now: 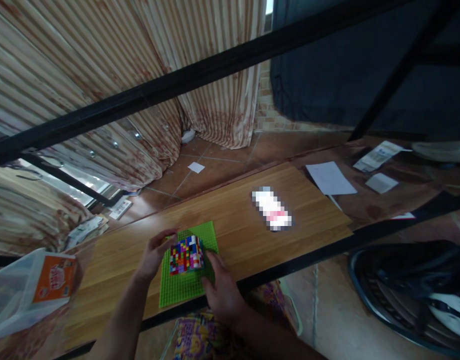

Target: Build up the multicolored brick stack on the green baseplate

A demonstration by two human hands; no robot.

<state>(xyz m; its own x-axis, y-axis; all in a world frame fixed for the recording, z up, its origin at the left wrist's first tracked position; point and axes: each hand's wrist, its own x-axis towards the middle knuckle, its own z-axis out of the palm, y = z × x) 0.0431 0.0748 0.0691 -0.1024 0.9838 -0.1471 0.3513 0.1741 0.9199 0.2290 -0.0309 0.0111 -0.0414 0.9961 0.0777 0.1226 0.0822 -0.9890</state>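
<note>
Head camera view: nearest, patterned fabric (196, 335) shows below the table edge. Just beyond it, the right hand (224, 290) reaches in over a green studded baseplate (170, 292), thumb and forefinger apart, the forefinger close to the right side of a multicoloured brick block (187, 256). The block sits on the baseplate between the two hands: left of the right fingertips, and to the right of the left hand (155, 252). That hand comes from the other side, its fingers bent toward the block's far left corner; whether they grip it or only hover beside it I cannot tell. Both hands are close to the block, with neither clearly the nearer. The block looks nearly square from above, so no long axis stands out; the baseplate's longer side runs away from the person.

Under it all lies a wood-grain tabletop (248, 250), stretching from lower left to upper right. A clear plastic bin (12, 290) with an orange label stands at the left end; a phone (271, 209), its screen pixelated, lies well apart to the right. Farther off are white paper (331, 177), tiled floor (230, 167), a black bar (140, 95) crossing the view, and striped curtains (215, 100).
</note>
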